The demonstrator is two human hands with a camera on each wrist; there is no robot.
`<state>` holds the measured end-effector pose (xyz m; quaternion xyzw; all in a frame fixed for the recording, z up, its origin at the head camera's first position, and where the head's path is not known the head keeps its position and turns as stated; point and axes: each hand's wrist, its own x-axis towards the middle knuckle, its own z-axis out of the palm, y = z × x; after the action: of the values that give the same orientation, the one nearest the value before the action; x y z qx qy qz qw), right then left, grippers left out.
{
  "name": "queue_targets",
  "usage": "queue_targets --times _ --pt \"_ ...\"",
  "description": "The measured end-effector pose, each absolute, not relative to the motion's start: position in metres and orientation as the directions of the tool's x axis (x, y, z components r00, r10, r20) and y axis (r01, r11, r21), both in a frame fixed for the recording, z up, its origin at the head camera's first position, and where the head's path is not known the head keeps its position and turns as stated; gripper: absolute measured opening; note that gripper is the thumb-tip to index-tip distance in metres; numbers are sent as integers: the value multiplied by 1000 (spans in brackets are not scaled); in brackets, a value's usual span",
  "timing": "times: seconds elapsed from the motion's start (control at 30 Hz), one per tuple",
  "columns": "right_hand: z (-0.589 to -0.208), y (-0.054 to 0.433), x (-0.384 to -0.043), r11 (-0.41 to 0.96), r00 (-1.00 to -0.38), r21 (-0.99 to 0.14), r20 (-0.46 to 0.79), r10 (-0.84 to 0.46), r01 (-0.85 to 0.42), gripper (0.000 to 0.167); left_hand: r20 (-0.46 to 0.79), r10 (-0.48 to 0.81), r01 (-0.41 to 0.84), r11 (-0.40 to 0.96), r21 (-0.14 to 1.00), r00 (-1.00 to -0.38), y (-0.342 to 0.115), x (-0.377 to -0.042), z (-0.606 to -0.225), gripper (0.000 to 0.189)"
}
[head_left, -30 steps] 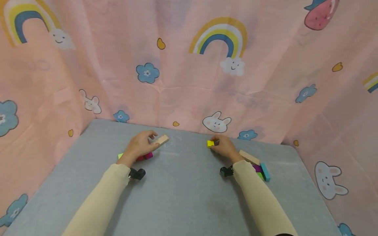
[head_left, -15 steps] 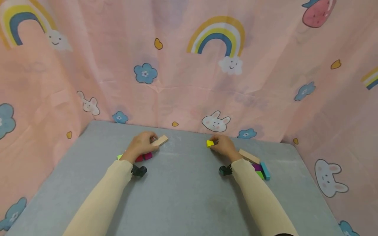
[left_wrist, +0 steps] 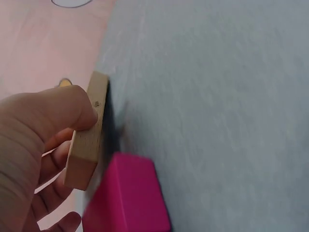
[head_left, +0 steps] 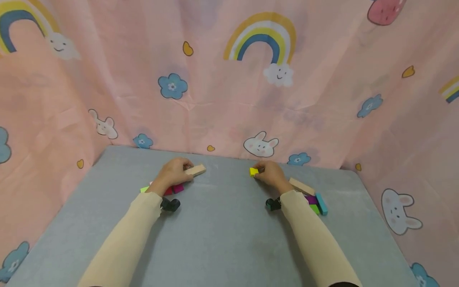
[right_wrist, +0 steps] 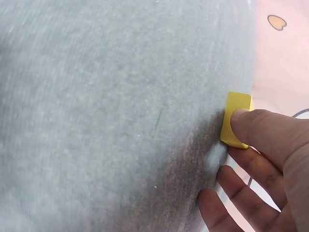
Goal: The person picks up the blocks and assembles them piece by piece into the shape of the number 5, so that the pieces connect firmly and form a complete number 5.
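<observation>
My left hand pinches a plain wooden block between thumb and fingers at the back left of the table. In the left wrist view the thumb presses the face of this wooden block, and a magenta block lies close by. My right hand pinches a small yellow block near the table's back edge. The right wrist view shows the thumb on one face of the yellow block, its other fingers spread below.
Beside the left wrist lie a magenta block, a red block and a lime block. By the right forearm are a wooden block, a purple block, a green block and a teal block. A pink curtain borders the grey table.
The left hand's thumb and fingers have closed onto the wooden block. The right hand keeps its pinch on the yellow block, with little movement. The head view has shifted slightly.
</observation>
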<state>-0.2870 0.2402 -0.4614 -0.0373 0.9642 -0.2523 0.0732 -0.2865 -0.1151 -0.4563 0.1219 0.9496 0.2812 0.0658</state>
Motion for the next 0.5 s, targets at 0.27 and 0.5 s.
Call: queue_targets --times 0.27,0.5 --pt "-457 238 -286 869 -985 -492 -120 -128 -53 34 -27 331 261 788 557 -943 -94 -288 -456 37" --pt "-458 238 -286 868 -983 -494 -128 -128 -49 35 5 376 305 744 594 -927 -69 -293 -460 35"
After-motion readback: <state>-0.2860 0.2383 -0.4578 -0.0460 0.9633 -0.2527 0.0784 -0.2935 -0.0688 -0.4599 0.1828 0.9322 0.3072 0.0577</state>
